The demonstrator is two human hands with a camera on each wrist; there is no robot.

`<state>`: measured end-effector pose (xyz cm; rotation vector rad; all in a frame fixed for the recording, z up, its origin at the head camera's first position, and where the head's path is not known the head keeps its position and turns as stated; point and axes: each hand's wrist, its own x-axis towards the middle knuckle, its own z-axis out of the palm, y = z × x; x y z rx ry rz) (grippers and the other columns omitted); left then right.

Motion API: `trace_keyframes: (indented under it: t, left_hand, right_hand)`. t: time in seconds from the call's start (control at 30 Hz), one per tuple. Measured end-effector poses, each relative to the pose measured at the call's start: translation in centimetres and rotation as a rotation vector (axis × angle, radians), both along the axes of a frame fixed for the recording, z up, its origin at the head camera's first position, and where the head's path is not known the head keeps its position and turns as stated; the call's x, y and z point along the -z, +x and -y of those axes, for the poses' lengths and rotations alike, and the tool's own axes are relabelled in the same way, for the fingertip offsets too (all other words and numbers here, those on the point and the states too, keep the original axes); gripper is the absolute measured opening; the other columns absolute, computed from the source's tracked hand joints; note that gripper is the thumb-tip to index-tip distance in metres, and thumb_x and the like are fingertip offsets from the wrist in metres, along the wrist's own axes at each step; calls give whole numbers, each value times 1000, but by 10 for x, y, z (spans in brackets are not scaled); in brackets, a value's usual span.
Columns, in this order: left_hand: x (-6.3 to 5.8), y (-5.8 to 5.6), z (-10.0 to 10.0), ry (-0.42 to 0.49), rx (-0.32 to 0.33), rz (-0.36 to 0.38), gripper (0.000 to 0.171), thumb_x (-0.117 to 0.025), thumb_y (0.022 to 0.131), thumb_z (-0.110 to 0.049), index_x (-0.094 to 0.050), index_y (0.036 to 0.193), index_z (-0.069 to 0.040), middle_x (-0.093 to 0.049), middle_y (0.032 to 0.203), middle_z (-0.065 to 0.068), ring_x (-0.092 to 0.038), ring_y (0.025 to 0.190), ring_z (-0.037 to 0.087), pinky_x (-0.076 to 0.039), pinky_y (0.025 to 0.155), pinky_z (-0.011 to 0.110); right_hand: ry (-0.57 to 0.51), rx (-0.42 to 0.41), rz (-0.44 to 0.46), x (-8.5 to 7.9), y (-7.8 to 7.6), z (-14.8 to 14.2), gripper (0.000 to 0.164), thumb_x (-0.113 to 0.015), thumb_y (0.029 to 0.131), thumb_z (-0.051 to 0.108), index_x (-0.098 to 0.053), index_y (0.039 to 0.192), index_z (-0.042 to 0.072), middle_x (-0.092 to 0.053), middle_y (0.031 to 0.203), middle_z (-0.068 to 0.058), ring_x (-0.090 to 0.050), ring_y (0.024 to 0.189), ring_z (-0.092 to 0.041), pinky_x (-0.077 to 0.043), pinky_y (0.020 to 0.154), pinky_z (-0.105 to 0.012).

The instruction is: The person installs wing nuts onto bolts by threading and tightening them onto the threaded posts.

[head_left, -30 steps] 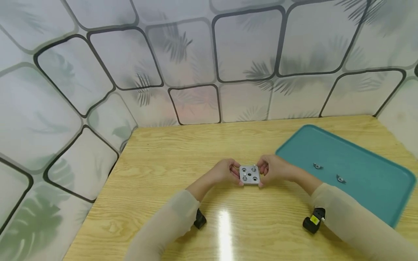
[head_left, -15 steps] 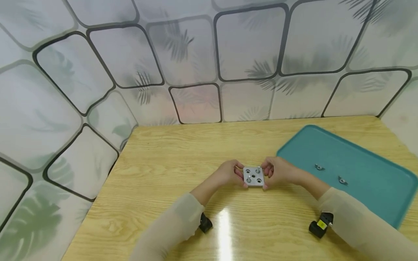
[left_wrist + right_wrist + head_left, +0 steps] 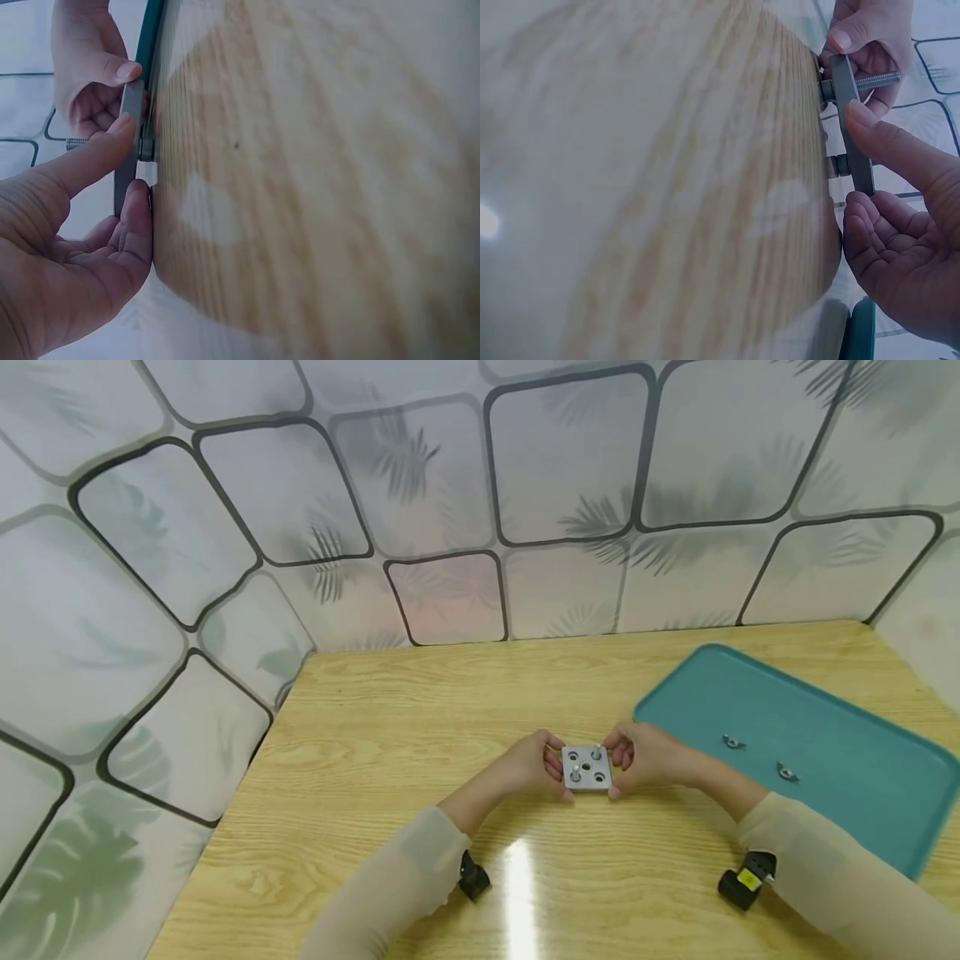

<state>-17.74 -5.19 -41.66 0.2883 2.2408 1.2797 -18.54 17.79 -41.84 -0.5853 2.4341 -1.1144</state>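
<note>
A square grey metal plate (image 3: 588, 782) with several holes lies level between both hands over the wooden table. Two bolts (image 3: 575, 772) pass up through opposite holes; their threaded ends point upward. Underneath, bolt heads (image 3: 843, 165) show between plate and table in the right wrist view. My left hand (image 3: 534, 766) pinches the plate's left edge, thumb on the near side and fingers on the far side. On the opposite edge, my right hand (image 3: 643, 755) pinches it the same way. The left wrist view has the plate (image 3: 129, 165) edge-on, partly covered by the thumb.
To the right, a teal tray (image 3: 832, 727) lies angled on the table (image 3: 390, 718). Two wing nuts (image 3: 732, 742) rest apart in it. The right forearm crosses the tray's near left side. A patterned wall (image 3: 450, 468) rises behind the table.
Both hands and the plate have shifted slightly right and a little nearer in the head view, mostly in the first half second. The grip looks the same; the wing nuts stay in the tray.
</note>
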Motion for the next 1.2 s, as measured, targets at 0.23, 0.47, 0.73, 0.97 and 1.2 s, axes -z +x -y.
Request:
trace_keyframes:
  t: [0.23,0.47,0.73,0.97,1.2]
  left_hand:
    - [4,-2,2,-3,11,-15,67,-87,63,-4,-50,118,-6,-61,89,4,-61,78,14,-51,71,24]
    - [3,-3,3,-4,12,-6,67,-87,63,-5,-50,119,-6,-61,89,4,-61,79,14,-51,71,24]
    - [3,-4,2,5,15,8,70,-87,63,-4,-49,122,-4,-61,89,5,-60,79,14,-51,71,24]
    - [3,-5,2,3,28,-8,70,-87,64,-4,-49,122,-4,-60,89,5,-60,79,14,-51,71,23]
    - [4,-5,3,16,42,-10,68,-86,64,-3,-49,121,-3,-60,90,4,-59,79,14,-51,71,23]
  right_hand:
    - [-4,-4,-18,0,2,1,61,-87,62,14,-53,108,-7,-55,86,-8,-51,77,-17,-45,65,-24]
    - [9,-14,-14,-4,5,1,63,-85,65,14,-52,113,-9,-54,86,-7,-50,75,-17,-45,63,-25]
    - [13,-35,-63,-14,3,-14,49,-77,78,15,-55,113,-12,-58,85,-5,-52,74,-13,-46,63,-24]
    - [21,-8,-110,-23,5,-24,23,-65,90,17,-62,101,-3,-63,86,-3,-56,76,-12,-48,63,-26]
    - [93,70,-223,-21,12,-33,16,-67,88,17,-65,95,3,-63,81,1,-55,71,-10,-47,60,-26]
